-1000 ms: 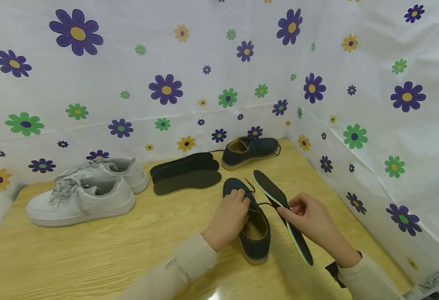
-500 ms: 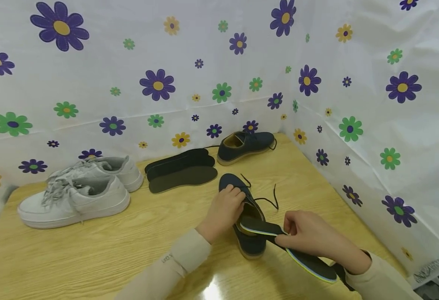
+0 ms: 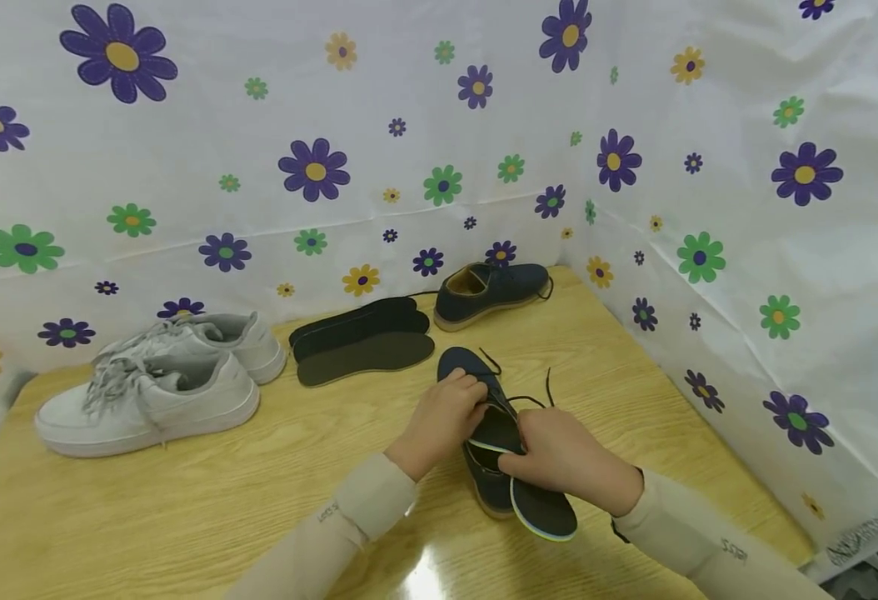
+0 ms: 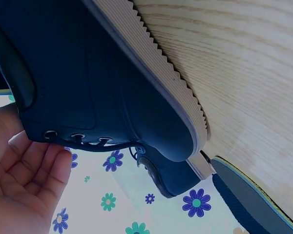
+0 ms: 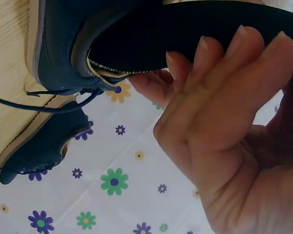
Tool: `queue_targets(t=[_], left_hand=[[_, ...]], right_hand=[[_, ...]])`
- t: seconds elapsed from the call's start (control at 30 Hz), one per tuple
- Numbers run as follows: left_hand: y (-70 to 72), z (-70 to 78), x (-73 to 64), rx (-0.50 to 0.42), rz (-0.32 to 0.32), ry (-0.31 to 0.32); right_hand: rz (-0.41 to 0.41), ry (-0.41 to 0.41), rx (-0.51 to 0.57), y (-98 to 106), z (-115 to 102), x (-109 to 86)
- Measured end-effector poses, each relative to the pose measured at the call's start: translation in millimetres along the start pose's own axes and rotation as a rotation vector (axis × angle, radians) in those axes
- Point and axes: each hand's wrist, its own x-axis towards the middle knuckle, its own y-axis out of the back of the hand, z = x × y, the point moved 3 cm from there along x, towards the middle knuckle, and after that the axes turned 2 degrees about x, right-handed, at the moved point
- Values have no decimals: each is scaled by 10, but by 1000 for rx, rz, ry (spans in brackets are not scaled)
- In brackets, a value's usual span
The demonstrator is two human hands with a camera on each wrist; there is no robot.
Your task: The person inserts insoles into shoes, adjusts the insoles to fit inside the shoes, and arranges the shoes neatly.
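A navy lace-up shoe (image 3: 457, 362) stands on the wooden table, its toe pointing away from me. My left hand (image 3: 439, 419) holds its upper by the lacing; in the left wrist view the fingers (image 4: 58, 168) curl at the eyelet edge and the thumb lies at the opening. My right hand (image 3: 562, 454) grips a dark insole (image 3: 546, 510) with a bluish-yellow edge around its middle. The insole's front end is inside the shoe's mouth, while its other end sticks out over the heel. In the right wrist view, the insole (image 5: 151, 36) slopes into the shoe (image 5: 63, 44).
The matching navy shoe (image 3: 491, 292) lies at the back right. Several dark insoles (image 3: 364, 357) are to its left. Two white sneakers (image 3: 154, 404) stand at the far left. Flower-printed cloth (image 3: 379, 108) walls the back and right side. A loose lace (image 3: 548, 387) trails beside the near shoe.
My right hand has brought the insole left from beside the shoe, turned it, and pushed its front end into the opening. The left hand keeps its hold on the shoe.
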Motion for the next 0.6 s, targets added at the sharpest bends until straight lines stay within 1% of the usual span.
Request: queue_targets(t=[0.2, 0.4, 0.53, 0.6], left_hand=[[23, -35, -5, -39, -9, 17], [32, -30, -24, -55, -26, 25], [37, -21, -38, -56, -47, 23], [42, -23, -38, -56, -51, 23]], right_hand=[[40, -11, -29, -119, -69, 129], [71, 45, -98, -206, -88, 264], [76, 46, -96, -270, -87, 351], [93, 39, -96, -299, -84, 388]])
